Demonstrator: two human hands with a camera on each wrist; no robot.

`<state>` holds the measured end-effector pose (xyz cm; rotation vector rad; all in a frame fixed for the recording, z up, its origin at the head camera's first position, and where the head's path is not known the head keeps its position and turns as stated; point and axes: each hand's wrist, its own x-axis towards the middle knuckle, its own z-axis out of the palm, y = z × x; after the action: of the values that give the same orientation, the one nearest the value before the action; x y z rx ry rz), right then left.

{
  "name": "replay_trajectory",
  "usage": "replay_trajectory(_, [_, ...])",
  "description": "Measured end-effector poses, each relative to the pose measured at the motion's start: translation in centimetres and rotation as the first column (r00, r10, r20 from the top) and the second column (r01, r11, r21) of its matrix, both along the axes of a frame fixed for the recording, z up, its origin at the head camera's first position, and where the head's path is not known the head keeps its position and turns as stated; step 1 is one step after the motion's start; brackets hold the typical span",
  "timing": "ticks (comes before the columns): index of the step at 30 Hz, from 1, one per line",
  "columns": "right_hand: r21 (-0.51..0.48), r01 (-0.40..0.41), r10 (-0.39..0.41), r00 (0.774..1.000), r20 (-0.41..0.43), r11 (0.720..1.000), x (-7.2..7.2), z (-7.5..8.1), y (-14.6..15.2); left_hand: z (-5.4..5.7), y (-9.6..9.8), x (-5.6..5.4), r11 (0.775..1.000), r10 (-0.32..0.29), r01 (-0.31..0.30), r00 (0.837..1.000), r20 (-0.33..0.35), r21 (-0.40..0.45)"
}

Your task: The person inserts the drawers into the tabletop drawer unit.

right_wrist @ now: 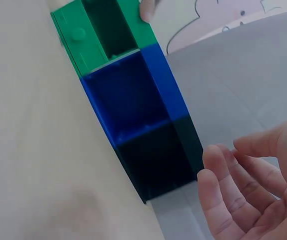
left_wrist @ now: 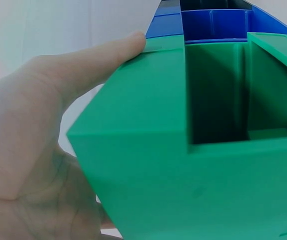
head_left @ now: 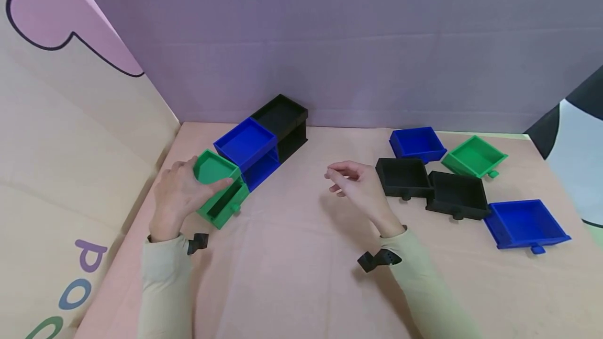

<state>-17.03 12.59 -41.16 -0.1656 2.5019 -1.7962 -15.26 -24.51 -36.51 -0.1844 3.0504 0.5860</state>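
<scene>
A green drawer case (head_left: 214, 169) stands at the left end of a slanting row, with a green drawer (head_left: 231, 205) sitting partly out of its front, knob outward. My left hand (head_left: 176, 192) grips this case from the left; its thumb (left_wrist: 118, 49) lies along the top. Beside it come a blue case (head_left: 247, 143) and a black case (head_left: 281, 116), both with hollow fronts, as the right wrist view shows. My right hand (head_left: 358, 187) hovers over the middle of the table with loosely bent fingers (right_wrist: 216, 200) and nothing in them.
On the right lie loose drawers: blue (head_left: 416, 143) and green (head_left: 475, 156) at the back, two black ones (head_left: 404, 177) in front of them, and another blue one (head_left: 527, 224) nearer. A grey panel (head_left: 353, 56) rises behind the pink tabletop (head_left: 292, 255); a printed panel (head_left: 70, 145) borders the left.
</scene>
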Motion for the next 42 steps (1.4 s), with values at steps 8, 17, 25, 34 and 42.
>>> replay_trajectory(8, [0.054, 0.060, -0.061, 0.998, 0.004, 0.997, -0.2, 0.6, 2.9, 0.0, 0.0, -0.1, 1.000, -0.003, 0.003, 1.000, 0.004, 0.002])
replay_trajectory(17, [0.101, 0.104, -0.104, 0.995, -0.011, 0.989, 0.0, 1.0, 6.1, 0.1, 0.0, -0.1, 1.000, -0.003, 0.003, 1.000, 0.010, -0.002])
replay_trajectory(25, [0.106, 0.154, -0.152, 0.988, -0.021, 0.982, -0.4, 1.0, 8.9, 0.0, -0.1, 0.0, 1.000, -0.001, 0.001, 1.000, 0.016, 0.002])
replay_trajectory(34, [0.189, 0.214, -0.204, 0.976, -0.072, 0.958, -0.5, 0.7, 13.6, 0.0, 0.1, -0.2, 1.000, -0.009, 0.009, 1.000, 0.012, -0.005])
replay_trajectory(42, [0.167, 0.275, -0.273, 0.961, -0.033, 0.947, -0.5, 0.7, 17.8, 0.0, 0.0, -0.4, 1.000, -0.020, 0.020, 1.000, 0.007, -0.021])
